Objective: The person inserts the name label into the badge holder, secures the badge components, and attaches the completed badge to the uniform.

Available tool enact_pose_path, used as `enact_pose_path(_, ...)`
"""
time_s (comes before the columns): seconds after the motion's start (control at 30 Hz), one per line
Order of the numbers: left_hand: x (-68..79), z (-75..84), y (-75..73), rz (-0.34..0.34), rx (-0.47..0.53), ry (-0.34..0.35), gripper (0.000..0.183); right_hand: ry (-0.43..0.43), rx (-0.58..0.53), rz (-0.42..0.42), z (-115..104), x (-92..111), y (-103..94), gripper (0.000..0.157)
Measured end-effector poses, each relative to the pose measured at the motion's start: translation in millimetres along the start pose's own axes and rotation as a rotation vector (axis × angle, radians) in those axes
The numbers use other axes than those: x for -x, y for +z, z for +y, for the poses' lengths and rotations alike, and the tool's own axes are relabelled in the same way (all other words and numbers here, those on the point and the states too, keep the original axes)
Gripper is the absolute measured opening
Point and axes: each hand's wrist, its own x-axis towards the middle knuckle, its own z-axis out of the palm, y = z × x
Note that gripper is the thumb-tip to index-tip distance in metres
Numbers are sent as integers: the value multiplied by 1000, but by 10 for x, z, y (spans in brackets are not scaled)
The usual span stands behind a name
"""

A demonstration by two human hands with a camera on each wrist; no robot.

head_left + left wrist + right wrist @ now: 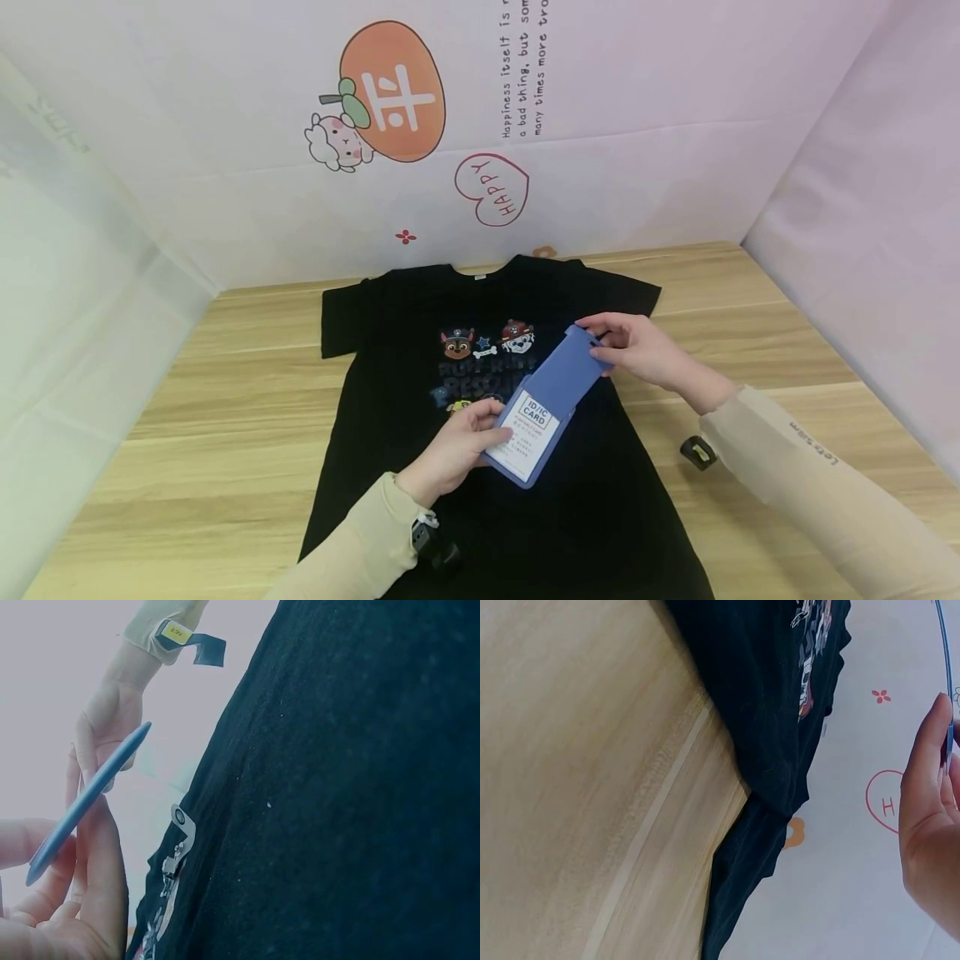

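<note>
Above pale wooden table (262, 467), mid-frame, left hand (456, 446) grips blue plastic card holder (547, 451), right hand (647, 347) pinches its flat blue cover (566, 372); better to slide it straight

Screened tabletop booth (172, 108) before me; home or studio, cannot tell. Evidence: pale cloth screens (870, 192) along left and right edges of the wood-grain table (240, 433); printed backdrop (645, 183) along its far edge, bearing cartoon fruit (427, 75) and "HAPPY" heart (492, 190).

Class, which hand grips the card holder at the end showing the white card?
The left hand, holding the card holder beside its white card; the right hand holds the plain blue end instead.
</note>
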Motion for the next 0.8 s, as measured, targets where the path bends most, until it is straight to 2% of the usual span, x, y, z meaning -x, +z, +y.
enact_pose_path(0.43,0,-14,-1,-18,-1,8,27,-14,21,-20,-2,4,-9,40)
enact_pose_path(0.8,6,-22,1,-2,-11,8,27,-4,17,-22,16,-1,31,40)
